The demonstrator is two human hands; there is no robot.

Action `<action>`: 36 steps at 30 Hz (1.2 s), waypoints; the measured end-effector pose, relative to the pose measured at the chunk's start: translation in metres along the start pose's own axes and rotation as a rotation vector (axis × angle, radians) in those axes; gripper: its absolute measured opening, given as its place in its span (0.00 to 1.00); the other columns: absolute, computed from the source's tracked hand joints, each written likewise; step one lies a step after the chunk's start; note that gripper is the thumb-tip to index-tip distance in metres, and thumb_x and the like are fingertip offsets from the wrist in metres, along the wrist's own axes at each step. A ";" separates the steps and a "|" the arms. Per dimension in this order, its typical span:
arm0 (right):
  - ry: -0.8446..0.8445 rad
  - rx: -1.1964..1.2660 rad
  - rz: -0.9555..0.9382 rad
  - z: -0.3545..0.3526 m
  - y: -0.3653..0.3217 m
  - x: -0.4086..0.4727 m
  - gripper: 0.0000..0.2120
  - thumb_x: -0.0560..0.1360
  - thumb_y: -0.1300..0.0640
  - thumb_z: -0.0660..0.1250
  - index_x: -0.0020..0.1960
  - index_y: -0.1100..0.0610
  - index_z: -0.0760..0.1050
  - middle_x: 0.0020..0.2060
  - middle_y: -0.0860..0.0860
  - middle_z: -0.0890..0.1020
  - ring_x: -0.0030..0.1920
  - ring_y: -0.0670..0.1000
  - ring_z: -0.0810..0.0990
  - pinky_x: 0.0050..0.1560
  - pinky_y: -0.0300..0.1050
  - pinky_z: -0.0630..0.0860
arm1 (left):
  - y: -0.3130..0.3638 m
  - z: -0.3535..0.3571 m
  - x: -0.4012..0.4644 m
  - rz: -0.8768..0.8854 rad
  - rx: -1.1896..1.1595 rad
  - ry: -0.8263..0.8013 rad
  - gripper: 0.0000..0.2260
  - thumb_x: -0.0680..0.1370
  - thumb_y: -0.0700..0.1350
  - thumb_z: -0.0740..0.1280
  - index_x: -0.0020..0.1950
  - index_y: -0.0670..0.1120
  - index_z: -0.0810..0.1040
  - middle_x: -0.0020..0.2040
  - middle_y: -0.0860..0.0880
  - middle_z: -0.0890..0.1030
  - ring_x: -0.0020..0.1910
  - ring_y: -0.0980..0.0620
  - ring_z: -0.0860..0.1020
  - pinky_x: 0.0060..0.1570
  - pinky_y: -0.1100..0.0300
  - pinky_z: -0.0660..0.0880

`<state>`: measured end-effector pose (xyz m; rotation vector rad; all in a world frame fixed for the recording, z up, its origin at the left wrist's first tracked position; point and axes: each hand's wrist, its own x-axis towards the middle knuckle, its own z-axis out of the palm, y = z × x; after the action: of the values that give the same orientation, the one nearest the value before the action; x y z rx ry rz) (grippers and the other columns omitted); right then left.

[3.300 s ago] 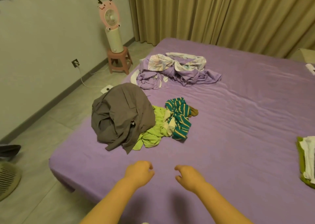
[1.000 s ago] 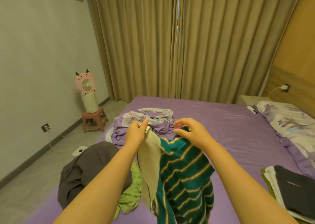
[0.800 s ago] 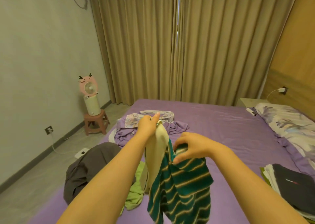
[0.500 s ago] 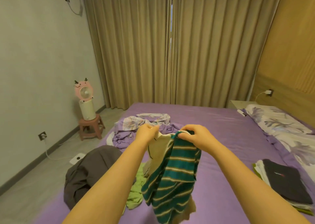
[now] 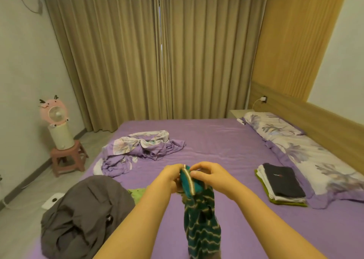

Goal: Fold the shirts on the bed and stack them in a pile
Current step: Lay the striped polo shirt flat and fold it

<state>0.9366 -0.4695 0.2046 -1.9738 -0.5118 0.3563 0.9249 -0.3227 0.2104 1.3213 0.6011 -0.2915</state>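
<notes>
Head view: both hands are holding the striped shirt up over the bed. The left hand and right hand are each pinching its top edge, fingers curled, the rest hanging down. A folded pile is lying to the right, beside the pillow.

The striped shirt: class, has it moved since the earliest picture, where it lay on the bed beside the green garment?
Yes. The striped shirt is now lifted off the bed, hanging from both hands, left hand and right hand, above the purple sheet.
</notes>
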 end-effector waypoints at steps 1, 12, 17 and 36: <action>0.020 0.064 0.021 -0.009 0.006 -0.008 0.08 0.77 0.51 0.65 0.52 0.53 0.78 0.47 0.51 0.84 0.48 0.48 0.82 0.49 0.42 0.79 | 0.001 0.005 -0.002 0.021 0.003 0.009 0.12 0.79 0.38 0.58 0.35 0.39 0.71 0.28 0.42 0.74 0.31 0.45 0.72 0.33 0.54 0.70; 0.191 -0.019 0.193 -0.089 0.091 -0.032 0.07 0.78 0.60 0.60 0.53 0.56 0.76 0.50 0.55 0.81 0.48 0.51 0.79 0.47 0.45 0.77 | 0.077 0.056 -0.041 0.430 0.597 -0.017 0.12 0.74 0.52 0.70 0.51 0.45 0.78 0.48 0.44 0.82 0.47 0.45 0.80 0.45 0.53 0.76; 0.069 -0.057 0.114 -0.110 0.089 -0.022 0.17 0.78 0.55 0.63 0.66 0.53 0.69 0.60 0.49 0.75 0.60 0.49 0.74 0.58 0.45 0.75 | 0.108 0.073 -0.063 0.541 0.605 -0.081 0.11 0.74 0.53 0.69 0.51 0.48 0.79 0.46 0.46 0.82 0.45 0.47 0.81 0.43 0.55 0.75; 0.277 -0.022 -0.176 -0.250 0.064 0.000 0.17 0.76 0.48 0.64 0.44 0.63 0.76 0.38 0.58 0.78 0.39 0.52 0.75 0.43 0.46 0.73 | 0.086 0.124 -0.020 0.544 0.534 0.204 0.07 0.78 0.45 0.65 0.55 0.46 0.76 0.49 0.45 0.79 0.47 0.49 0.78 0.43 0.57 0.74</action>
<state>1.0646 -0.6879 0.2553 -1.9426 -0.5063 -0.0338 0.9840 -0.4237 0.3076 1.9874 0.3150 0.1463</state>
